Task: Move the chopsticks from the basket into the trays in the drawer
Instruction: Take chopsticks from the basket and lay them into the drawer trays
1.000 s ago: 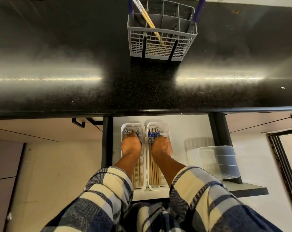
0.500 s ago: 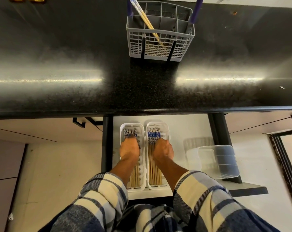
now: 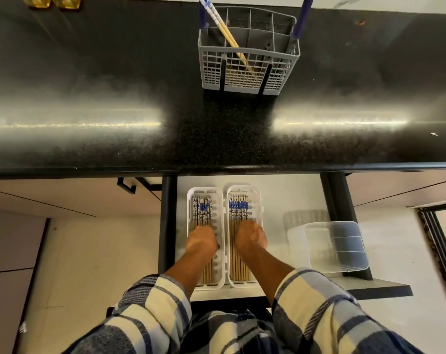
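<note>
Two white trays lie side by side in the open drawer (image 3: 288, 195). The left tray (image 3: 190, 200) and the right tray (image 3: 260, 200) each hold a row of wooden chopsticks with blue-patterned tops (image 3: 202, 208) (image 3: 238, 206). My left hand (image 3: 201, 241) rests on the chopsticks in the left tray. My right hand (image 3: 250, 237) rests on those in the right tray. On both hands the fingers point down and are mostly hidden under the backs. The grey basket (image 3: 247, 72) stands on the black counter with one pair of chopsticks (image 3: 225, 31) leaning in it.
A clear plastic container (image 3: 337, 246) sits at the right end of the drawer. The black counter (image 3: 114, 72) overhangs the drawer's back. The basket has purple handle posts (image 3: 302, 19). A black cabinet handle (image 3: 126, 183) is left of the drawer.
Both hands have slid back toward me along the chopsticks, uncovering the patterned tops in both trays. The basket is unchanged.
</note>
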Motion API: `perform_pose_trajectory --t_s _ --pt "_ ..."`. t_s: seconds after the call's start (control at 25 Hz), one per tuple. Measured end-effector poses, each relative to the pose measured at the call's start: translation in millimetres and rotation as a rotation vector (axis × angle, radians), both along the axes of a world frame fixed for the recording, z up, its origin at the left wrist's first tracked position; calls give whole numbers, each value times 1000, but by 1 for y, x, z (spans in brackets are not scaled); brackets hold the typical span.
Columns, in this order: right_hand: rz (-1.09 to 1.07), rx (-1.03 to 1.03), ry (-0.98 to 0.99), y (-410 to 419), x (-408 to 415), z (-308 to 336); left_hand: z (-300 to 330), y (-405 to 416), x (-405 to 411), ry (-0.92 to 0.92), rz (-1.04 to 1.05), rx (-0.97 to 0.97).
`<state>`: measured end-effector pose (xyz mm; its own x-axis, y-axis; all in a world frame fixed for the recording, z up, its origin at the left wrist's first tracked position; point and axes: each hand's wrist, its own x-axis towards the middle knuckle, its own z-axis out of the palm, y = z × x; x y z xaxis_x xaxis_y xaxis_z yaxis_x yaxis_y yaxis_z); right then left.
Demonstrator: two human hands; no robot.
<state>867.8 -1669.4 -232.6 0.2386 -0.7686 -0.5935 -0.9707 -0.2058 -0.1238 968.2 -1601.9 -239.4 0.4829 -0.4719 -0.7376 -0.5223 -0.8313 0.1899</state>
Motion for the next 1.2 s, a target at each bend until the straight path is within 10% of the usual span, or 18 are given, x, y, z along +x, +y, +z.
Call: perform_pose_trajectory --t_s 0.72,1.2 --pt "133 -60 -62 -15 2 46 46 -8 12 176 205 10" --pt "103 -472 -632 -161 75 256 252 -129 117 -22 313 -1031"
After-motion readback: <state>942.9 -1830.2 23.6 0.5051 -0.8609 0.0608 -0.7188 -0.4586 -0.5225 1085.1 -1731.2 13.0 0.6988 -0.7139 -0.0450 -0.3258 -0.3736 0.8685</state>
